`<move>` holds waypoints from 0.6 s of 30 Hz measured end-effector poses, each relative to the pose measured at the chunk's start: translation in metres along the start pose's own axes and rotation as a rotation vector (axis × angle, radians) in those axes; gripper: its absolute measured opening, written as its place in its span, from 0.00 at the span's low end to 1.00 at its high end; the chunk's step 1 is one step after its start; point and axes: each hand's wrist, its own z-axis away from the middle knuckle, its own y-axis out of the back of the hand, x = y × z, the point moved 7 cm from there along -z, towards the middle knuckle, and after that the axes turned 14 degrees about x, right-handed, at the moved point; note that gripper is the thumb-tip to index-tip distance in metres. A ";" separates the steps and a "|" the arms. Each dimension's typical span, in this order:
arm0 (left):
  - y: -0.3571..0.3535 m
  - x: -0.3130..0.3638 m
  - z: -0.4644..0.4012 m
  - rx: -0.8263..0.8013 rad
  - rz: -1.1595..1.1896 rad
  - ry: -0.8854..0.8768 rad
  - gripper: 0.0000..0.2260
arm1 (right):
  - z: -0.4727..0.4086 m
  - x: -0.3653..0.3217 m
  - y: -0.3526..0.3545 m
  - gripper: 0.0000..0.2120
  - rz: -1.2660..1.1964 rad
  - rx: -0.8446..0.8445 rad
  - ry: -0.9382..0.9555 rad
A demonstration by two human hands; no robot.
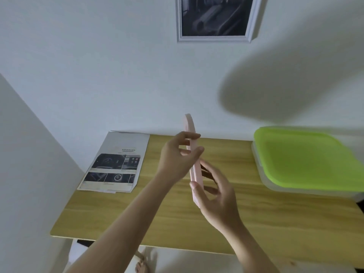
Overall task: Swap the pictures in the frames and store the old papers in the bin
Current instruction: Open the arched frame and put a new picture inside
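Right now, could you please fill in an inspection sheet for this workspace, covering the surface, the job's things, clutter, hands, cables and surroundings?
Surface: wooden table against a white wall, mostly bare.
Job's things: pink picture frame held edge-on above the table; printed papers lying flat at the table's far left; bin with green lid at the far right, lid on; white framed picture hanging on the wall.
Clutter: nothing seen.
Hands: left hand pinches the pink frame's upper part; right hand has its grip on the lower part.
Cables: nothing seen.
Surroundings: large shadow on the wall at right; a bare foot below the table's near edge.
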 end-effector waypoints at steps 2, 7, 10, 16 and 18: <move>0.006 -0.001 -0.002 0.059 -0.020 0.007 0.09 | -0.001 0.007 0.002 0.17 -0.051 -0.023 -0.063; 0.030 -0.014 -0.005 0.161 -0.029 0.053 0.09 | -0.011 0.048 0.026 0.18 0.091 0.102 -0.185; 0.042 -0.026 -0.006 0.186 0.080 0.113 0.10 | -0.014 0.074 0.041 0.20 0.189 0.151 -0.279; 0.054 -0.054 -0.002 0.206 0.133 0.183 0.09 | -0.006 0.089 0.039 0.22 0.041 0.142 -0.366; 0.054 -0.071 0.000 0.200 0.083 0.200 0.10 | -0.001 0.095 0.040 0.24 0.061 0.169 -0.372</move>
